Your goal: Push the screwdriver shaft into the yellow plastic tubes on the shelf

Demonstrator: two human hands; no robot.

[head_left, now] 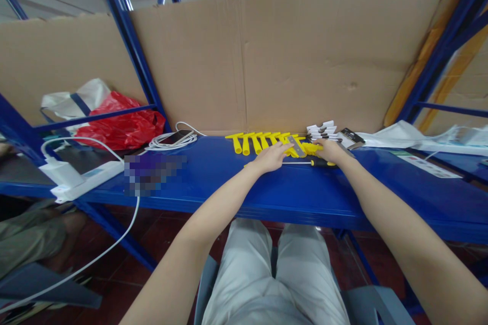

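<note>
Several yellow T-shaped plastic handles (246,145) lie side by side in a row on the blue shelf. In front of the right end of that row is a yellow-handled scraper (314,148) with a flat grey metal blade (296,147). My right hand (331,151) is closed around its handle end. My left hand (271,157) reaches in from the other side, its fingertips pinched at the blade; the exact contact is small and partly hidden. A screwdriver (322,163) with a black and yellow grip lies just below both hands, its shaft pointing left.
Behind my right hand are stacked white-and-black pieces (321,131) and a dark packet (351,138). Leftward lie a phone (176,137), a coiled white cable (162,143), a power strip (89,181) and a red bag (125,122). Cardboard (290,61) walls the back; a printed sheet (427,164) lies right.
</note>
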